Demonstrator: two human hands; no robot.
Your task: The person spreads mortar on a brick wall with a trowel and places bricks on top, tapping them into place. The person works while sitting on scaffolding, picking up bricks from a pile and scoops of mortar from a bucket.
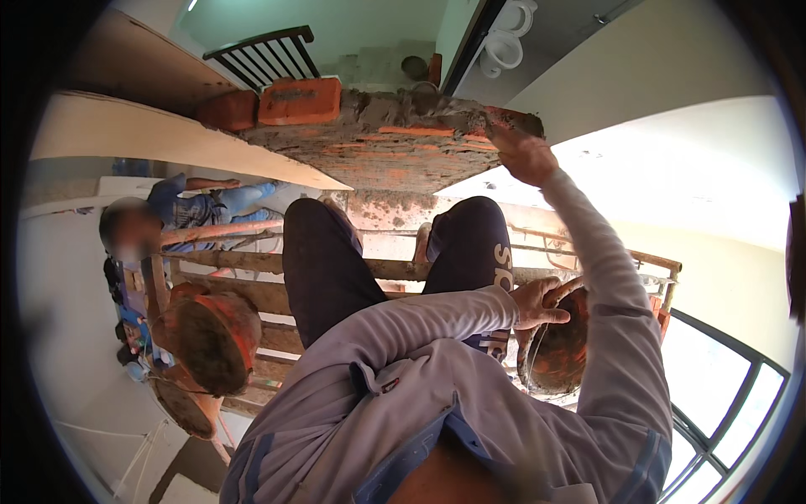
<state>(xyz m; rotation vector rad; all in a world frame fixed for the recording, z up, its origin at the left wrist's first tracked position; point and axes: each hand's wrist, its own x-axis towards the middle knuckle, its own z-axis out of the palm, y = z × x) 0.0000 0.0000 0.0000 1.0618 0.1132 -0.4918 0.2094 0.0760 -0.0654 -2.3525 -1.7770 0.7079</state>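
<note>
Lying at the right fingers (509, 141), the mortar-smeared brick wall (369, 155)

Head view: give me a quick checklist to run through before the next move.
1. Right hand at the right end of the brick wall: ok.
2. Right hand empty: cannot tell; its fingertips are blurred.
3. Left hand at the mortar bucket on the right: ok; firmness of its hold: cannot tell.
4. Mortar evenly smoothed along the wall top: not ok; it looks rough.
5. Orange brick resting on the wall: ok.
6. Co-worker apart from both hands: ok.
</note>
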